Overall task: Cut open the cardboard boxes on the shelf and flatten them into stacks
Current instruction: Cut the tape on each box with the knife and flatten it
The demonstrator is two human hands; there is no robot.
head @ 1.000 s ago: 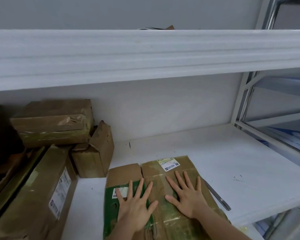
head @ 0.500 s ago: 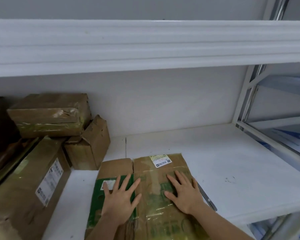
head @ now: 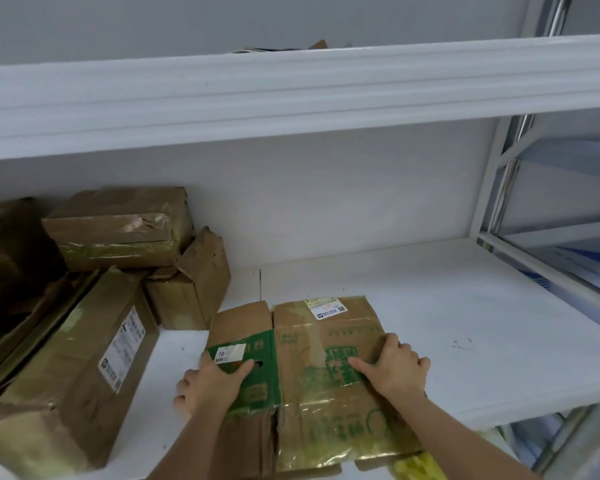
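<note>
Here, from the head camera, I see a flattened cardboard box (head: 312, 382) lying on the white shelf (head: 465, 306), near its front edge and hanging a little over it. My left hand (head: 208, 386) grasps the box's left edge, thumb on top across the green printed panel and the other fingers curled round the side. My right hand (head: 395, 368) grips the right edge the same way, thumb (head: 359, 363) lying on the top face, fingers wrapped over the edge. A white shipping label (head: 328, 310) sits on the far flap. To the left, well apart from the hands, a long taped box (head: 80, 372) lies beside a small tilted box (head: 191, 289), with another taped box (head: 118, 226) stacked behind them. Something yellow (head: 420, 465) shows below the box's near corner; I cannot tell what it is.
</note>
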